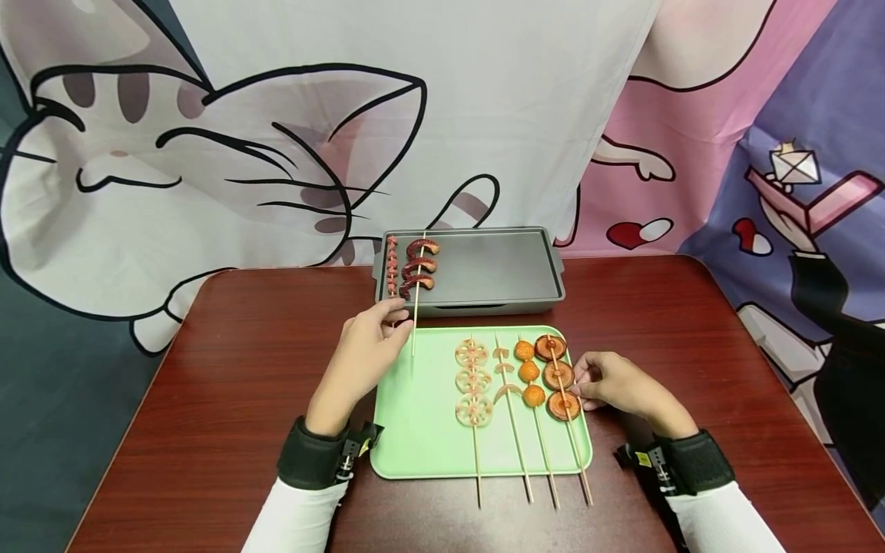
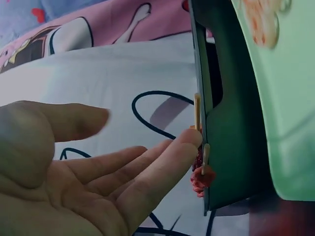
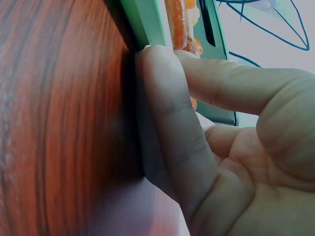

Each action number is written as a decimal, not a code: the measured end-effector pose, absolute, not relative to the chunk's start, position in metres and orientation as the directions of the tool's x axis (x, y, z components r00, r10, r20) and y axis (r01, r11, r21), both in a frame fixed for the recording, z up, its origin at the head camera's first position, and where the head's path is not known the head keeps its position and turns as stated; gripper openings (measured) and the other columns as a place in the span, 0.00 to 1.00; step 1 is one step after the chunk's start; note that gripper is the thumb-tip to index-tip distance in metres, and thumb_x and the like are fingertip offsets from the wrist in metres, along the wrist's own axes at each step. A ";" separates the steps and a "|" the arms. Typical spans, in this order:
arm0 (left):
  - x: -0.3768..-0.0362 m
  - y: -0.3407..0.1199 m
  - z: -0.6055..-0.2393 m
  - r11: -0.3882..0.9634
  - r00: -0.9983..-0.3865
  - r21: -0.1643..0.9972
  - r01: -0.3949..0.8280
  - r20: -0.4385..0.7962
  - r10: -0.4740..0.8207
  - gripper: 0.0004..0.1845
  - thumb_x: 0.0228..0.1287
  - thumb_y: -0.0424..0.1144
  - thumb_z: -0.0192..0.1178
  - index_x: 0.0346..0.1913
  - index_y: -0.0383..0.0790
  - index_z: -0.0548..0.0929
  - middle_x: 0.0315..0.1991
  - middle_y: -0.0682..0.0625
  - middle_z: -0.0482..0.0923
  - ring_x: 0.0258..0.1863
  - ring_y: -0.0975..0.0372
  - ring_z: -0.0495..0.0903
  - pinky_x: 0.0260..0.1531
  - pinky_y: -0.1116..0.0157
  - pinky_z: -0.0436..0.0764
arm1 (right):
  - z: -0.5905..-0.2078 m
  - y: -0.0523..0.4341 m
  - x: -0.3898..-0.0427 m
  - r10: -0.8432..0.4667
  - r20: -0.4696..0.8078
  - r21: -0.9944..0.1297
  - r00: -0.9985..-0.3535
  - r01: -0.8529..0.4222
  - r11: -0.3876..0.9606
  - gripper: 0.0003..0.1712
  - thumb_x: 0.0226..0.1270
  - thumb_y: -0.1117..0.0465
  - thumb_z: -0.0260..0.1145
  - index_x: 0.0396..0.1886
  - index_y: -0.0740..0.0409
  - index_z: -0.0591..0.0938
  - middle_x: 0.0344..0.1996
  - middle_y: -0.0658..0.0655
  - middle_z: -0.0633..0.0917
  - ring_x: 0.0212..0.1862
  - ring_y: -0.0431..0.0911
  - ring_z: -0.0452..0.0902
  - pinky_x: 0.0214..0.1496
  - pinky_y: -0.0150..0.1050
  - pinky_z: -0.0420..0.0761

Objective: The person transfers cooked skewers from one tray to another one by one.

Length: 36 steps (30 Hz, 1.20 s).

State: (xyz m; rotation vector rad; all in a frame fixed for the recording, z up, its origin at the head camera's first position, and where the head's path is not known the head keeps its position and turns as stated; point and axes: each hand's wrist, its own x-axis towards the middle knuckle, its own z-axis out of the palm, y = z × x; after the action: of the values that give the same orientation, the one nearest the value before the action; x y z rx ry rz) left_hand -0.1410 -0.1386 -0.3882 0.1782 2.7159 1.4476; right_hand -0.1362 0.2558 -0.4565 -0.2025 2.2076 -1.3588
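Note:
My left hand (image 1: 366, 347) is at the front left of the grey baking tray (image 1: 491, 265), by the stick of a skewer of curved dark-red pieces (image 1: 419, 266). In the left wrist view its thumb (image 2: 81, 120) is well apart from the extended fingers, and nothing is pinched between them. A skewer of small red pieces (image 1: 392, 265) lies along the tray's left side. My right hand (image 1: 615, 386) pinches the right rim of the light green tray (image 1: 422, 430), thumb above and forefinger (image 3: 170, 103) at the edge. Beside it lies a skewer of brown mushroom-like rounds (image 1: 558, 375).
On the green tray also lie skewers of pale lotus-root slices (image 1: 473, 380), thin curved pieces (image 1: 505, 369) and orange balls (image 1: 528, 372), their sticks jutting over the front edge. Both trays stand on a brown wooden table (image 1: 263, 430). A printed cloth (image 1: 484, 115) hangs behind.

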 end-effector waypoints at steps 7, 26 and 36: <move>-0.148 -0.128 -0.389 0.649 -0.996 0.757 0.070 0.018 0.086 0.24 0.73 0.37 0.63 0.67 0.32 0.78 0.55 0.39 0.86 0.48 0.51 0.89 0.42 0.56 0.90 | -0.459 0.257 -0.137 -0.402 -0.358 -0.867 -0.842 0.140 0.479 0.07 0.67 0.73 0.66 0.40 0.73 0.76 0.31 0.58 0.81 0.32 0.43 0.82 0.33 0.38 0.91; -0.167 -0.118 -0.397 0.751 -0.999 0.658 0.045 0.010 0.052 0.10 0.66 0.27 0.60 0.47 0.33 0.88 0.40 0.44 0.88 0.30 0.56 0.79 0.23 0.69 0.73 | -0.457 0.257 -0.138 -0.394 -0.362 -0.861 -0.845 0.141 0.488 0.07 0.67 0.74 0.65 0.40 0.74 0.77 0.31 0.59 0.81 0.32 0.43 0.82 0.33 0.37 0.91; -0.171 -0.117 -0.394 0.766 -0.996 0.642 0.034 -0.046 0.082 0.16 0.67 0.27 0.59 0.56 0.30 0.86 0.36 0.42 0.88 0.26 0.59 0.81 0.23 0.69 0.74 | -0.458 0.259 -0.138 -0.412 -0.347 -0.864 -0.842 0.116 0.490 0.07 0.67 0.73 0.67 0.40 0.73 0.77 0.30 0.58 0.81 0.32 0.43 0.82 0.32 0.38 0.91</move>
State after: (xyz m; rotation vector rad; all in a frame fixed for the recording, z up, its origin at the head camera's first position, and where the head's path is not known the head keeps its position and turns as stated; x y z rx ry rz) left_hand -0.1709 -0.1166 -0.3939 0.0949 2.8851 1.0463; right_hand -0.1376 0.2587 -0.4579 -0.2438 2.2174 -1.3424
